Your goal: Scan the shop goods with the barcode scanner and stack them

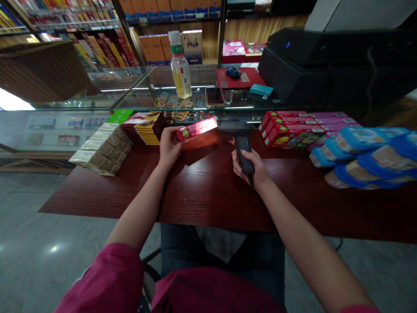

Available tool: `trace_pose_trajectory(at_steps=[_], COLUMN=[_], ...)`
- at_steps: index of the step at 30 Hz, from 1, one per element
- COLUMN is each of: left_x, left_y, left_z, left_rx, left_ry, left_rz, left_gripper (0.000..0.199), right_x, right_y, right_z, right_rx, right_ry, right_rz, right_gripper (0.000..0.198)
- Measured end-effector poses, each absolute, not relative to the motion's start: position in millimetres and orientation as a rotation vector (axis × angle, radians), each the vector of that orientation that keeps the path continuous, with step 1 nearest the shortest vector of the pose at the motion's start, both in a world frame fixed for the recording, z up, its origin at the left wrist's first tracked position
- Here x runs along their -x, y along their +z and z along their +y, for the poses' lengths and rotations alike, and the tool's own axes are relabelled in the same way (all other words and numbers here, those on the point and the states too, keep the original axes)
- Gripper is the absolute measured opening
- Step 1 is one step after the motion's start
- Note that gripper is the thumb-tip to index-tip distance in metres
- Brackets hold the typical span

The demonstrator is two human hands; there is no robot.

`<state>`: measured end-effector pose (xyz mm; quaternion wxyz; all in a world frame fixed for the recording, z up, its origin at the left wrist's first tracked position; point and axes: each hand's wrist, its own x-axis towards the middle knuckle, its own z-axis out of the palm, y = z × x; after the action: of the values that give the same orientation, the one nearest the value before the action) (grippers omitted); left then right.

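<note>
My left hand (170, 147) is closed on one end of a slim red box (196, 129), held above the table with its long narrow side turned up. The far end of that box glows brightly. In my right hand (249, 167) is a black barcode scanner (243, 150), gripped by its handle, its head pointing left toward the box. A dark cable hangs from the scanner's handle. Just right of the scanner lie stacked red boxes (289, 130) that look like the held one. Left of my left hand stands a pile of yellow and brown packs (148, 128).
A dark wooden table (202, 191) spans the front. Pale boxes (104, 150) stand at its left, blue-lidded tubs (368, 161) and pink boxes (335, 121) at its right. On the glass counter behind are a bottle (180, 74), a mouse (233, 72) and a large black machine (312, 74).
</note>
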<state>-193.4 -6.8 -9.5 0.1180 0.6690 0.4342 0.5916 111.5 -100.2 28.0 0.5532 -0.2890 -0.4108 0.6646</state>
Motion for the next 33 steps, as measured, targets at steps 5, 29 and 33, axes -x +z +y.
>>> trace_pose_trajectory(at_steps=[5,29,33], left_x=[200,168,192], left_y=[-22,15,12], left_z=[6,2,28], left_rx=[-1.943,-2.719,-2.686], left_ry=[1.758,1.032,1.061], left_rz=[1.127,1.805,1.790], left_gripper=[0.049,0.049,0.051], right_x=[-113,-114,-114], right_y=[27,28,30], right_z=[-99,-99,-98], right_rx=[0.650,0.745,0.758], right_ry=[1.557,1.550,1.556], right_rz=[-0.994,-0.831,-0.793], right_gripper=[0.032,0.031,0.033])
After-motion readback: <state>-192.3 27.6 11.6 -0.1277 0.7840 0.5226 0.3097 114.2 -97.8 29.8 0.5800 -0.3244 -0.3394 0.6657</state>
